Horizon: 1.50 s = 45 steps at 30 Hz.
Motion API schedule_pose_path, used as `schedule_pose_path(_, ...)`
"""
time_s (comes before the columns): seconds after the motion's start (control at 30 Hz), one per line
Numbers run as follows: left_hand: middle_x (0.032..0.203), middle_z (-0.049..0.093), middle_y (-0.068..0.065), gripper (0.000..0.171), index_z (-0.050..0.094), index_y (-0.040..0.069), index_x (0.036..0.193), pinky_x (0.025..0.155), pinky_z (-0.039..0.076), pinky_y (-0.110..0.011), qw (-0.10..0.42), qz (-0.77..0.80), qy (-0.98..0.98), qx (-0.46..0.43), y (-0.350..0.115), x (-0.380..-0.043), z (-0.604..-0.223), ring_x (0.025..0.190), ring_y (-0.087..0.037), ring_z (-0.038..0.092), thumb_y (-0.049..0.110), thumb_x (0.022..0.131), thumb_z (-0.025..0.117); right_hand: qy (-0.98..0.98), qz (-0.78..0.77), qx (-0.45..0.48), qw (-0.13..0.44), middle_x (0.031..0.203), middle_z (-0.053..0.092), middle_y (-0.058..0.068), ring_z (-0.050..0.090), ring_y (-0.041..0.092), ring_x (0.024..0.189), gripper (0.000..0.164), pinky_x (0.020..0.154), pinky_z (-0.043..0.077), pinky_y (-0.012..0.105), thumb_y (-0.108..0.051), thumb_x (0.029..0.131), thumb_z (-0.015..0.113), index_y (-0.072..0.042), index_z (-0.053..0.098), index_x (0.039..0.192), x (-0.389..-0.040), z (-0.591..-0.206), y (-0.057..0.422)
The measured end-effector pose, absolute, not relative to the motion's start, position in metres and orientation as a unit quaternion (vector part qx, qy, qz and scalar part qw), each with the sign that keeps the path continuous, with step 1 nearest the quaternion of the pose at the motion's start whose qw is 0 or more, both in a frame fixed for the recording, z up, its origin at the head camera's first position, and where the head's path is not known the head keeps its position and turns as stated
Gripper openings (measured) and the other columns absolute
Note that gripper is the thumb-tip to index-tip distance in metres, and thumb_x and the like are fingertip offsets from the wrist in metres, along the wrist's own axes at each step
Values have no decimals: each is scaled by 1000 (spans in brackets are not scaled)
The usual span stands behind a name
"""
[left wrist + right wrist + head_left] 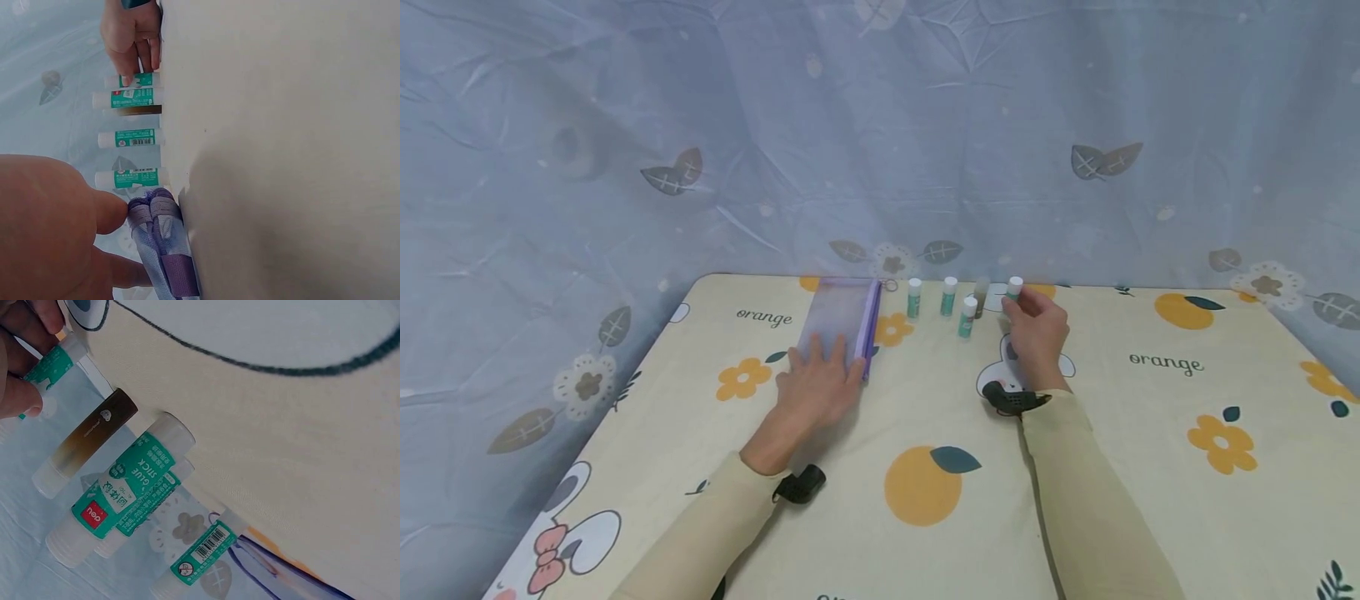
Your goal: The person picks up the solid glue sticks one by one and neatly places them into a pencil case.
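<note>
1. Head view: the right hand (1037, 329) has its grip pinched round a green-labelled glue stick (1015, 287), thumb and fingertips at the label, white cap showing above them. Holding it upright by the label probably lessens the chance of bumping its neighbours. Whether its base touches the table (1285, 517) I cannot tell.

2. The left hand (820, 387) grips nothing: its straight, spread fingers lie on the near part of a translucent, purple-edged zip pouch (842, 304), well to the left of the right grip. That flat contact likely steadies the pouch against sliding.

3. Just left of the right grip stands a brown tube (87, 444), clear cap upward; I cannot tell its contents.

4. Left of the right grip and on its near side stands the Deli glue stick (967, 317), its brand readable in the right wrist view.

5. Farther left of that grip stand 2 more: the middle glue stick (949, 296) and the leftmost glue stick (914, 298), the latter near the pouch. Upright and slightly apart, they presumably leave finger room around each.
</note>
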<state>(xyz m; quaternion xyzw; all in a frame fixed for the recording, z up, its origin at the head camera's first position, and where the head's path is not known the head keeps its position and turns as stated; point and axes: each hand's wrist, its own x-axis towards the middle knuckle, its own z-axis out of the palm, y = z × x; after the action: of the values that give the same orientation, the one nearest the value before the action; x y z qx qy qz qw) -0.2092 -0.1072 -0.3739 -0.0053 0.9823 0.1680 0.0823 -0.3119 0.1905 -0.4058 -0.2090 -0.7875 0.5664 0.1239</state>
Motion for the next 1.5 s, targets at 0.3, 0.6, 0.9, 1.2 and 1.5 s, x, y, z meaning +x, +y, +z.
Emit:
schedule_pose_path(0.3,174,19,-31,68,25,9,169,115,37,-76,81,149,985,14,-107,-207,-368,155,-59,27,47,113,31,-776,576,-223,128,151,65,5,58,23,143,45,121,46,41,-32,107,65,-20,62,150,-313,-406,191)
schedule_pose_path(0.6,174,21,-29,65,28,7,168,121,32,-75,80,169,980,68,-125,-206,-368,159,-55,24,41,113,36,-770,587,-218,122,150,66,5,59,23,141,45,121,47,41,-34,106,66,-21,62,149,-313,-407,186)
schedule_pose_path(0.9,168,34,-32,58,42,5,163,125,32,-66,23,206,963,172,-150,-205,-384,157,-52,32,32,112,50,-774,581,-218,127,151,66,6,59,24,142,44,122,46,42,-34,107,65,-19,63,148,-311,-405,189)
schedule_pose_path(1.2,167,39,-29,52,47,10,161,126,30,-66,-4,225,955,195,-156,-206,-384,155,-53,34,25,111,52,-773,580,-221,130,150,66,7,60,24,142,44,121,47,42,-33,106,66,-18,63,148,-309,-400,188)
schedule_pose_path(1.5,168,37,-27,54,45,7,161,127,29,-65,10,227,959,169,-154,-207,-382,157,-52,32,26,110,51,-766,590,-215,135,149,67,6,63,22,139,45,118,49,39,-34,104,68,-19,65,146,-306,-391,189)
